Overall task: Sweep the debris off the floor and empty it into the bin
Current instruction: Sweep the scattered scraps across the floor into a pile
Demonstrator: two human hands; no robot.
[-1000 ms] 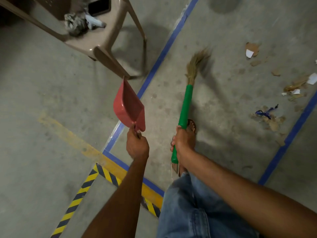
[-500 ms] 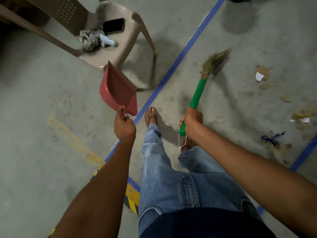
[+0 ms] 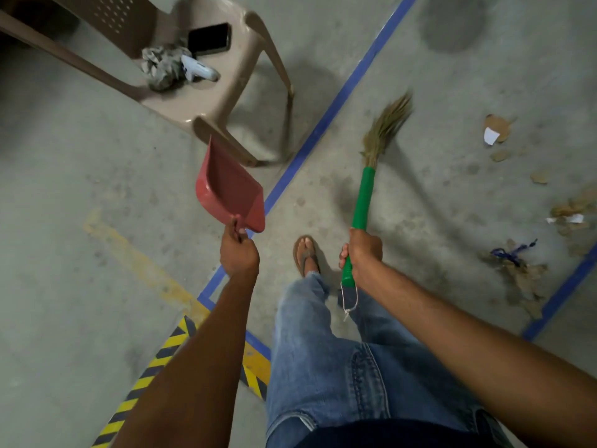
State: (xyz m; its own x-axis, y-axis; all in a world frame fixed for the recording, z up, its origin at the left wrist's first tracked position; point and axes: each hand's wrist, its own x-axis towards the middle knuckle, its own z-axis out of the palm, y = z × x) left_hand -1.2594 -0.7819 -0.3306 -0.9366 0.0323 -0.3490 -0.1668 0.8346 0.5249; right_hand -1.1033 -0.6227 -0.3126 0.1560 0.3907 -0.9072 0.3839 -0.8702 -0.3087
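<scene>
My left hand point(image 3: 239, 252) grips the handle of a red plastic dustpan point(image 3: 227, 190), held in the air with its mouth pointing away. My right hand point(image 3: 363, 258) is closed around the green handle of a grass broom point(image 3: 363, 202), whose bristles point(image 3: 386, 126) hang just above the floor ahead. Debris lies on the concrete at the right: cardboard and paper scraps point(image 3: 496, 129), torn bits with white paper point(image 3: 570, 216), and a blue string among brown pieces point(image 3: 513, 252). No bin is in view.
A beige plastic chair point(image 3: 206, 101) stands at the upper left, carrying a black phone point(image 3: 209, 38), a crumpled rag point(image 3: 161, 67) and a white object. Blue tape lines point(image 3: 326, 121) cross the floor. Yellow-black hazard tape point(image 3: 145, 373) runs at the bottom left. My sandalled foot point(image 3: 306, 252) steps between my hands.
I have stepped forward over the blue line, one leg swinging ahead. The chair and the debris have drawn closer in view. Both hands keep the same hold on dustpan and broom.
</scene>
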